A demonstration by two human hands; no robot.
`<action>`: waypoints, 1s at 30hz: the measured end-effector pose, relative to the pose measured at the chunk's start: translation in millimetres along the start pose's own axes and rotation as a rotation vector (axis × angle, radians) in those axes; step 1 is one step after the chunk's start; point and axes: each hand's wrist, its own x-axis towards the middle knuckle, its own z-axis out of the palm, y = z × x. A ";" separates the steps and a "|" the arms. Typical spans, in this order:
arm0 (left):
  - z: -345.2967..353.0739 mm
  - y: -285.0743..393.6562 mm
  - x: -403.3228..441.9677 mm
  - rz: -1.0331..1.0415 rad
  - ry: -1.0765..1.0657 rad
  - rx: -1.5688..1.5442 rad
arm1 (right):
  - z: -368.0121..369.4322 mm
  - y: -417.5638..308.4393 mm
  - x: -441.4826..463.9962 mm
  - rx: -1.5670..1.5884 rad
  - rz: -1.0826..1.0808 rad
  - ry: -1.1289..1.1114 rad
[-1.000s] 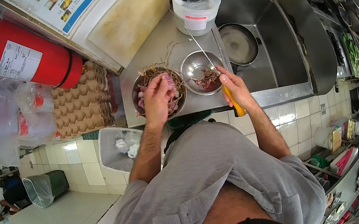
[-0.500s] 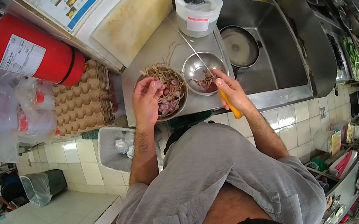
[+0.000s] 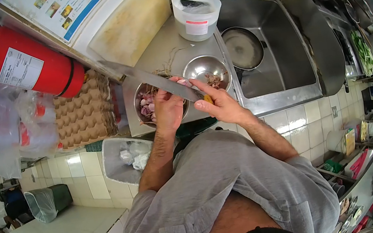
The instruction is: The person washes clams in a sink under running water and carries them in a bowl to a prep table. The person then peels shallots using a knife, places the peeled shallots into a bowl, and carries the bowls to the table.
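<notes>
My right hand (image 3: 220,105) is closed around the yellow handle (image 3: 207,98) of a large knife. Its long blade (image 3: 154,80) points up and to the left, passing over my left hand (image 3: 169,111). The left fingers are closed on a small purple-white garlic bulb (image 3: 184,82), partly hidden by the blade and close to the right fingertips. Beneath the left hand, a metal bowl holds more purple-white garlic bulbs (image 3: 147,107) with dry stalks. To its right, a second metal bowl (image 3: 196,68) contains brownish peelings (image 3: 213,81).
A steel sink (image 3: 286,66) with a pan (image 3: 243,48) in it lies to the right. Behind the bowls stand a white tub (image 3: 198,13) and a leaning cutting board (image 3: 133,25). Egg trays (image 3: 83,111) and a red cylinder (image 3: 27,63) are at left; a lined bin (image 3: 124,168) stands below.
The knife has swung from pointing up to pointing left across my left hand. Both hands have come together, the left moving right and the right moving left, over the bowls' near edges.
</notes>
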 end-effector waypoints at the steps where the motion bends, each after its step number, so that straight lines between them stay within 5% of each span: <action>1: 1.6 -0.8 0.1 -0.015 -0.044 -0.002 | -1.0 -1.0 0.1 0.000 0.001 0.003; 10: 2.8 -8.8 -3.2 -0.006 -0.024 0.062 | -2.4 7.1 -3.6 -0.145 0.066 -0.015; 12: 3.1 -12.2 -2.7 -0.023 -0.013 0.066 | 4.4 23.2 2.0 -0.177 -0.327 0.193; 13: 2.9 -13.8 -2.8 -0.038 -0.004 0.070 | 2.7 21.6 -0.5 -0.174 -0.328 0.181; 15: 3.5 -15.4 -5.5 -0.051 -0.018 0.081 | -5.4 13.9 -8.2 0.334 0.330 0.002; 18: 7.5 -7.1 -9.2 -0.044 -0.009 0.148 | -6.5 23.8 -7.1 0.450 0.336 0.177; 20: 1.6 10.9 -12.1 -0.038 0.163 0.551 | -16.4 31.5 -10.6 0.455 0.300 0.182; 24: -39.4 56.3 -13.9 0.292 0.250 1.147 | -31.0 36.8 -24.5 0.388 0.384 0.321; 30: -60.1 74.9 -14.6 0.080 0.066 1.836 | -35.0 43.4 -31.3 0.358 0.381 0.377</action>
